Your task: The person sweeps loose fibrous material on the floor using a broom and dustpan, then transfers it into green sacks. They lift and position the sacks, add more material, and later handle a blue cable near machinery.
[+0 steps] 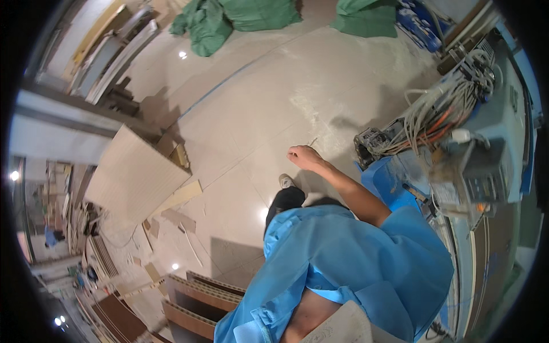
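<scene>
My right hand (306,157) reaches out over the tiled floor in front of me, the bare forearm coming from a blue short sleeve. Its fingers are curled in, and whatever may be inside them is hidden. A thin short sliver (313,141) shows just beyond the knuckles; whether it touches the hand or lies on the floor I cannot tell. My left hand is out of the picture. Below the right hand, one shoe (286,181) shows on the floor.
To the right, a workbench (514,120) carries bundled cables (452,108) and a dusty machine (474,177). Green sacks (260,14) stand at the back. At left a large panel (134,177) leans among offcuts; stacked boards (191,297) stand near me at lower left.
</scene>
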Action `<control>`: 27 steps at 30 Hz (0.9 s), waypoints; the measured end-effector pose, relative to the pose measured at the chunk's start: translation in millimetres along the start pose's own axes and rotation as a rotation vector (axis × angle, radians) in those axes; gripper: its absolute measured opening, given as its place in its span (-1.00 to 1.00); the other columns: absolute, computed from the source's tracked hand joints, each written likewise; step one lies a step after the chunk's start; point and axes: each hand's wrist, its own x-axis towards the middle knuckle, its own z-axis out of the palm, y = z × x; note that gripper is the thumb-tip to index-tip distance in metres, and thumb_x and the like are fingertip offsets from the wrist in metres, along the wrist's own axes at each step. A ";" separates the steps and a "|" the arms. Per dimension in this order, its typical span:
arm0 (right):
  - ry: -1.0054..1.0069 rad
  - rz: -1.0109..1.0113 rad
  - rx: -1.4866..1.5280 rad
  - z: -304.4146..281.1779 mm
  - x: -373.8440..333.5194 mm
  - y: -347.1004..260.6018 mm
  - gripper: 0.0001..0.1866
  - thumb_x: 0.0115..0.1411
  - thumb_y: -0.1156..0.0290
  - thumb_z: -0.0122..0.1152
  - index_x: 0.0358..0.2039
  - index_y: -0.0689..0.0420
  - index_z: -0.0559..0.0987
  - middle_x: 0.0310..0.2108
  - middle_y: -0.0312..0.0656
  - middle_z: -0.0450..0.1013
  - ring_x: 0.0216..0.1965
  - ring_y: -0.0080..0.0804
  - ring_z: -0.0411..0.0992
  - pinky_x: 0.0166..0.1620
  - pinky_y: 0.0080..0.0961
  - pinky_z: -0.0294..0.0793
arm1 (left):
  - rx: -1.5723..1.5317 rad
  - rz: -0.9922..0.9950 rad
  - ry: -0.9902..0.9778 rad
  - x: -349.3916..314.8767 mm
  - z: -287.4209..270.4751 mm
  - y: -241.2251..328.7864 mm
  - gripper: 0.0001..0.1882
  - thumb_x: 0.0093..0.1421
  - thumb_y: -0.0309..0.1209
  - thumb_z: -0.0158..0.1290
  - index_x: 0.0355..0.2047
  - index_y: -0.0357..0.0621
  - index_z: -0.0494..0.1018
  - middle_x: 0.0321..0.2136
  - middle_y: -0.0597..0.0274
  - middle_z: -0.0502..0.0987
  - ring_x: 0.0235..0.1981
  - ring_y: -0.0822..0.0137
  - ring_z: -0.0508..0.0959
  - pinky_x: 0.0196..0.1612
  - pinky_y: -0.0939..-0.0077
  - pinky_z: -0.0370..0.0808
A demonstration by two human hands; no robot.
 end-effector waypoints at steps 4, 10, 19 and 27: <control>0.055 0.225 0.013 1.1 48.5 73.0 -0.64 0.19 0.11 0.08 -0.31 0.17 0.62 -0.30 0.07 0.56 -0.20 0.04 0.53 -0.10 -0.10 0.47 | -0.093 0.057 -0.296 16.2 87.6 225.9 0.00 0.16 0.42 -0.17 0.15 -0.36 0.38 0.08 -0.17 0.46 0.08 0.01 0.45 0.24 0.22 0.31; 0.074 0.754 0.293 4.7 109.8 189.1 -0.78 0.06 0.29 0.20 -0.41 0.20 0.60 -0.52 -0.01 0.51 -0.48 -0.13 0.53 -0.37 -0.21 0.50 | 0.155 0.468 -0.543 -33.3 180.3 605.3 -0.13 0.24 0.27 -0.08 0.34 -0.08 0.07 0.28 0.04 0.24 0.25 0.09 0.31 0.28 -0.03 0.21; -0.161 0.203 -0.523 -100.1 467.7 194.1 -0.80 0.11 0.36 0.14 -0.45 0.26 0.58 -0.66 -0.12 0.46 -0.63 -0.25 0.50 -0.54 -0.34 0.50 | 0.377 0.442 -0.213 45.0 257.5 852.6 -0.35 0.28 0.18 -0.07 0.14 -0.07 0.32 0.09 0.07 0.45 0.07 0.11 0.47 0.13 0.14 0.34; 0.091 0.210 0.246 -245.2 903.0 12.4 -0.66 0.27 0.18 0.03 -0.40 0.22 0.56 -0.55 -0.19 0.50 -0.52 -0.41 0.47 -0.35 -0.38 0.46 | -0.118 0.095 -0.183 153.2 261.3 840.7 -0.34 0.36 0.07 -0.18 0.21 -0.24 0.32 0.13 -0.20 0.42 0.19 0.12 0.40 0.18 0.20 0.38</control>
